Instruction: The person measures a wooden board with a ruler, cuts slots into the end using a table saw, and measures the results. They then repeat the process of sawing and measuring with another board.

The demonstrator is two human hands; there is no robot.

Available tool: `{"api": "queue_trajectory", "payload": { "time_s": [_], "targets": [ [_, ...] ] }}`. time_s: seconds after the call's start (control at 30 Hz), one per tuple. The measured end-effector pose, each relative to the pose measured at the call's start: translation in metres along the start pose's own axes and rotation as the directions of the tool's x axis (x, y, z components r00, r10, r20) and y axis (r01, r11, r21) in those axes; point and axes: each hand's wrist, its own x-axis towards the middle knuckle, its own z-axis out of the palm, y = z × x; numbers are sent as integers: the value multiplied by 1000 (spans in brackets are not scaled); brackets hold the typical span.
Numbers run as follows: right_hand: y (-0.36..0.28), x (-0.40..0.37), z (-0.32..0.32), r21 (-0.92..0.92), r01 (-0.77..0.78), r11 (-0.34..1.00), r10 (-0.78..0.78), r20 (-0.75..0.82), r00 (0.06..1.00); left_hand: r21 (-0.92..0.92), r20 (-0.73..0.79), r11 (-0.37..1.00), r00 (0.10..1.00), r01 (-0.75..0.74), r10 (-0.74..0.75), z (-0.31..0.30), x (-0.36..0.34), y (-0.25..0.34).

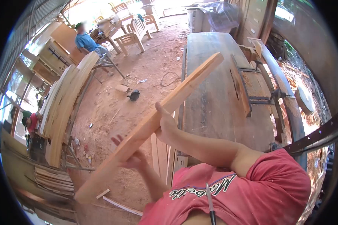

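A long squared wooden beam (pixel 150 125) slants across the view, its far end over the workbench and its near end blurred at the lower left. My right hand (pixel 166 122) grips it near the middle, with the thumb along the upper face. Lower down, my left hand (pixel 134 160) is under and around the beam; its fingertips show past the far side, slightly apart and smeared. The beam hides part of both hands. A pen (pixel 211 204) hangs at the front of my red shirt.
To the right is a large wooden workbench (pixel 210 123), with clamps (pixel 278 93) and clamped boards at its far side. Long planks (pixel 65 108) lie on a stand at left. A person in blue (pixel 87 42) sits near chairs (pixel 133 35); another person in red (pixel 33 122) is at far left.
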Motion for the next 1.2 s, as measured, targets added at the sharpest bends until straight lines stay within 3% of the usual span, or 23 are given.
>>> {"api": "queue_trajectory", "payload": {
  "time_s": [0.1, 0.13, 0.2, 0.23, 0.27, 0.3, 0.37, 0.4, 0.47, 0.53, 0.57, 0.6, 0.73, 0.77, 0.8, 0.83, 0.93, 0.97, 1.0, 1.07, 1.1, 1.13, 1.2],
  "targets": [
    [-27, -8, -24, -348, -158, 924, 220, 146, 964, -78, 81, 997, 996, -16, 22, 9, 49, 3],
    [-36, -10, -31, -321, -132, 938, 184, 138, 973, -108, 88, 994, 996, 6, 4, 16, 65, 3],
    [-58, -14, -46, -772, 26, 635, 288, 268, 919, 74, -38, 994, 996, -81, 84, 65, 98, 3],
    [-78, -28, -43, -905, 323, 278, 267, 396, 879, -27, 294, 999, 956, 26, -17, 72, 124, 1],
    [-101, -39, -48, -898, 413, 154, 260, 440, 860, -95, 590, 983, 804, 155, -70, 73, 158, 2],
    [-123, -49, -56, -870, 492, 27, 272, 480, 834, -49, 572, 997, 820, 62, -23, 108, 158, -1],
    [-174, -61, -74, -822, 544, -171, 0, 552, 834, 152, 397, 983, 917, -103, 34, 200, 139, -14],
    [-191, -58, -91, -796, 605, 4, -271, 581, 767, 212, 403, 971, 915, -114, 20, 238, 135, -22],
    [-242, -81, -79, -789, 600, 135, -499, 469, 729, 265, 560, 964, 811, 20, -171, 283, 142, -45],
    [-277, -93, -59, -745, 641, -182, -535, 622, 571, 207, 722, 970, 648, 131, -242, 322, 155, -91],
    [-285, -98, -46, -703, 620, -348, -541, 691, 480, 295, 597, 941, 736, 168, -319, 365, 124, -91],
    [-288, -96, -36, -645, 576, -502, -526, 757, 388, 306, 640, 948, 718, 86, -272, 391, 99, -95],
    [-304, -68, -30, -655, 530, -538, -539, 751, 381, 251, 848, 939, 521, -235, -96, 473, 42, -130],
    [-308, -66, -30, -653, 496, -572, -612, 743, 272, 242, 879, 933, 467, -267, -94, 483, 38, -146],
    [-313, -64, -31, -654, 460, -601, -672, 725, 154, 385, 833, 874, 520, -297, -191, 492, 42, -178],
    [-327, -68, -35, -671, 517, -532, -683, 700, 206, 234, 945, 948, 280, -214, -170, 474, 38, -189],
    [-353, -67, -47, -700, 550, -457, -760, 628, 168, 335, 926, 940, 206, -59, -317, 409, 7, -339],
    [-362, -68, -52, -715, 567, -409, -770, 604, 205, 362, 921, 912, 227, -190, -318, 382, -32, -284],
    [-370, -67, -56, -714, 567, -410, -779, 598, 190, 525, 834, 848, 151, 77, -530, 340, -56, -308],
    [-380, -68, -68, -776, 512, -369, -813, 536, 227, 458, 879, 889, 157, -6, -451, 269, -123, -336],
    [-384, -72, -74, -775, 514, -366, -814, 535, 227, 494, 862, 839, -5, 229, -507, 273, -141, -294],
    [-385, -76, -78, -772, 555, -310, -803, 525, 282, 526, 816, 722, -25, 449, -578, 257, -172, -301],
    [-383, -78, -69, -748, 597, -292, -781, 546, 302, 504, 770, 770, 201, 391, -606, 241, -222, -309]
  ]
}}
